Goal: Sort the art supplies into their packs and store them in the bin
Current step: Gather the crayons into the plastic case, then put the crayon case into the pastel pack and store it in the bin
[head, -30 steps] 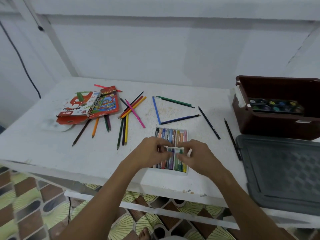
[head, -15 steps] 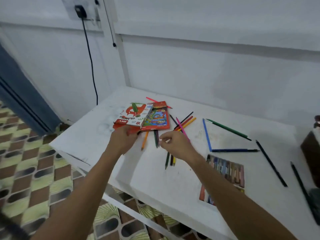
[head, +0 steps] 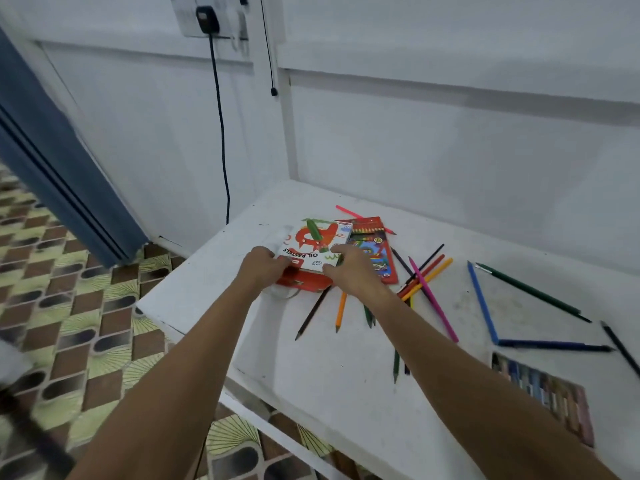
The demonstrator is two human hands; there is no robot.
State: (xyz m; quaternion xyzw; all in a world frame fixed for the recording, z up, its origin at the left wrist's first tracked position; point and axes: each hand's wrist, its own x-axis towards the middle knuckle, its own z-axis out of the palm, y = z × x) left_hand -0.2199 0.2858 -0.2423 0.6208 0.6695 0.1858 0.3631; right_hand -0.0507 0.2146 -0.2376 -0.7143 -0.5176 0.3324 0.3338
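White-and-red cardboard oil pastels box (head: 313,245) sits between my left hand (head: 264,268) and right hand (head: 349,270), both gripping its near edge.

Domestic interior, likely a home room: plain white panelled wall (head: 415,140) with a wall socket (head: 214,15) and a black cable (head: 221,133) hanging from it; patterned tile-print floor (head: 69,306); blue curtain (head: 52,168) at the left; white painted table (head: 329,393) set into the wall corner, carrying children's art supplies

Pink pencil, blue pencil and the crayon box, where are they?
pink pencil (head: 433,299), head view, middle of its shaft
blue pencil (head: 482,303), head view, mid-shaft
crayon box (head: 313,242), head view, printed top face
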